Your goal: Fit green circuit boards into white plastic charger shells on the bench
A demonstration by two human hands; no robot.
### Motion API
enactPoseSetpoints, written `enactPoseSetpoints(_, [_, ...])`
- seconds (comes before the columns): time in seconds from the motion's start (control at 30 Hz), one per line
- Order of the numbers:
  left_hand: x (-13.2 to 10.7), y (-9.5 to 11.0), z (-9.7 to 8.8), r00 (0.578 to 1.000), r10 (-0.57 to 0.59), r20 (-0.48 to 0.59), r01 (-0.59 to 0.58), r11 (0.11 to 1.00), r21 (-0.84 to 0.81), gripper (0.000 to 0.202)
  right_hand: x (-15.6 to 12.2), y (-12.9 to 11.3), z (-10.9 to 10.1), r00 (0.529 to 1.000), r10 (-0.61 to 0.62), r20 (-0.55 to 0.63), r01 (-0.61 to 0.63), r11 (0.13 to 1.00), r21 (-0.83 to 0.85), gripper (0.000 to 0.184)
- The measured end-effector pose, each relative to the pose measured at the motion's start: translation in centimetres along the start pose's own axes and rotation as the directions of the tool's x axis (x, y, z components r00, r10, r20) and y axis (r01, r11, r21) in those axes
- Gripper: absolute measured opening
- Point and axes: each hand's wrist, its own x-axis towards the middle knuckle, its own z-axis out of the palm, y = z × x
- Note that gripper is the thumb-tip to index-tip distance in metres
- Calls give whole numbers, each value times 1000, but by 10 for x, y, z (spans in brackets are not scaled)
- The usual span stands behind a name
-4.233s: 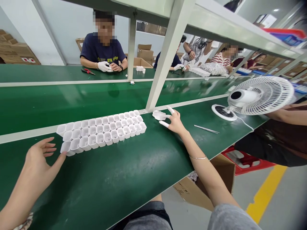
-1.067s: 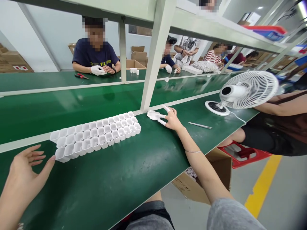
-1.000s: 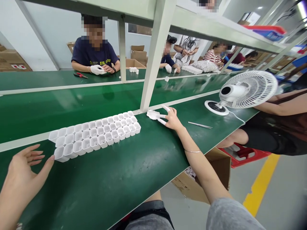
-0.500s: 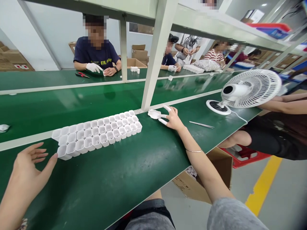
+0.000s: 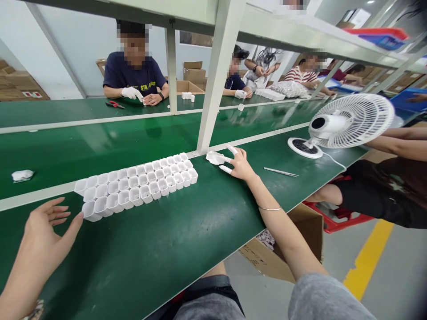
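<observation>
Small white square plastic cups stand in three rows on the green bench, open tops up. My left hand is at the left end of the rows, fingers spread, its thumb tip against the nearest corner cup. My right hand wears white finger covers and is beyond the right end of the rows. Its fingers are apart, and one fingertip touches a crumpled white piece by the foot of the post; I cannot tell exactly what that piece is.
Metal tweezers lie right of my right hand, before a white fan. A white post rises from the bench edge. A white packet lies on the green belt. Co-workers sit opposite, and another person is at right.
The left end of the cup rows has shifted slightly right along with my left hand. The white packet and a far cup have travelled right on the belt. My right hand stays nearly still.
</observation>
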Motion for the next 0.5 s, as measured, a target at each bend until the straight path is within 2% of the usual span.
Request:
enactPoseSetpoints(0.27, [2,-4,2,1000,-7,-1,7,999,32,111,0,0,-2,1000,-8,14,7,998,58,29])
enactPoseSetpoints(0.37, [3,-9,5,1000,14,-18,-13,1000,25,108,0,-2,-2,1000,-21,9,20,998,59,31])
enactPoseSetpoints(0.5, [4,-12,6,999,35,-20,-35,999,20,107,1,-1,1,998,-34,62,31,998,49,33])
